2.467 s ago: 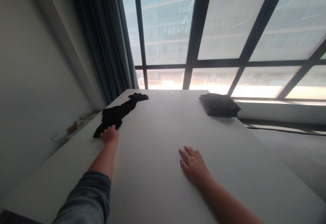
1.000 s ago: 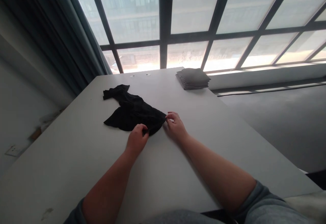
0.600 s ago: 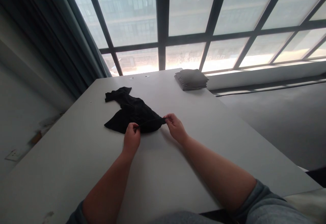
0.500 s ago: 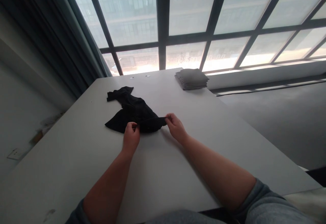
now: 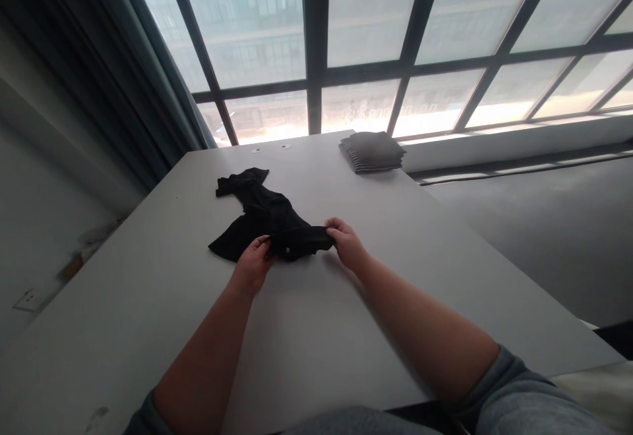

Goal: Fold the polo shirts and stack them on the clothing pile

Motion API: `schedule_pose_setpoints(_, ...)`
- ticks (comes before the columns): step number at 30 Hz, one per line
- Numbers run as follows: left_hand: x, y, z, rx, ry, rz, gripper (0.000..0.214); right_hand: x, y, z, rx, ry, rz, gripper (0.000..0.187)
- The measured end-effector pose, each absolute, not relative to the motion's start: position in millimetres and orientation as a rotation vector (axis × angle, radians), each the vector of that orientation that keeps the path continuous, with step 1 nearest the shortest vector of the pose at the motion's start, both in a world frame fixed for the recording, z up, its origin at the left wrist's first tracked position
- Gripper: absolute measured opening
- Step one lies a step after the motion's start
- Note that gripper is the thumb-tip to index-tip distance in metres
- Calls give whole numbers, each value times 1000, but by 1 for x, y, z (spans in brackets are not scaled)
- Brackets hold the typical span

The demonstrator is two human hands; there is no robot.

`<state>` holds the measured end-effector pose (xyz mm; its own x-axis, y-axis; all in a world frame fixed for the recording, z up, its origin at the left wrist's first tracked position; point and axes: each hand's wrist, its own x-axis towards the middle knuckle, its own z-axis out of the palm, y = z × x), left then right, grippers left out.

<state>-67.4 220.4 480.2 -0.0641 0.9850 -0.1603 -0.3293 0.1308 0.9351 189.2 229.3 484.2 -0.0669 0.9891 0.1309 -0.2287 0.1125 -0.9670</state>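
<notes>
On the head feed I have both bare hands at the near edge of the black garment (image 5: pixel 297 240); left hand (image 5: pixel 253 265) has thumb and fingers closed in a pinch on the left end of that edge; right hand (image 5: pixel 347 245) pinches the right end the same way, fingers curled in; the edge runs as a band between the two, with a small pale spot on its face; can't tell from here whether the band is fully clear of the surface; garment is around the middle of the white table (image 5: pixel 395 303), rest of it lying crumpled away from me toward the far left, one pointed flap out to the left beside the left hand; dark stack (image 5: pixel 374 152) sits well apart from it, at the far right edge of the table, layered edges facing left; can't tell what the layers are; I also get two small round caps near the table's far edge, a dark curtain (image 5: pixel 148 59) on the left, a framed window (image 5: pixel 363 20) behind, and a wall socket (image 5: pixel 28 299) low left.
</notes>
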Motion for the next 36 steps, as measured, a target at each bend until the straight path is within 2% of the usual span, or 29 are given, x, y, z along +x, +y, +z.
schedule_pose_setpoints(7,-60,210,496,692,951,1207,21,193,230,490,-867,-1084,1338,27)
schedule_pose_setpoints(13,-56,202,512,619,835,1134,30,194,228,495,-797,-1136,1367,30)
schedule_pose_setpoints(21,-51,198,527,444,838,1136,33,198,224,500,-952,-1338,1211,41)
schedule_pose_setpoints(26,-47,197,526,480,885,1198,23,196,225,497,-984,-1398,1125,38)
schedule_pose_setpoints(30,-46,196,516,742,915,1240,11,192,227,490,-1039,-1395,1081,35)
schedule_pose_setpoints(36,-50,192,502,1487,1292,1212,53,192,233,480,-1117,-1429,776,30)
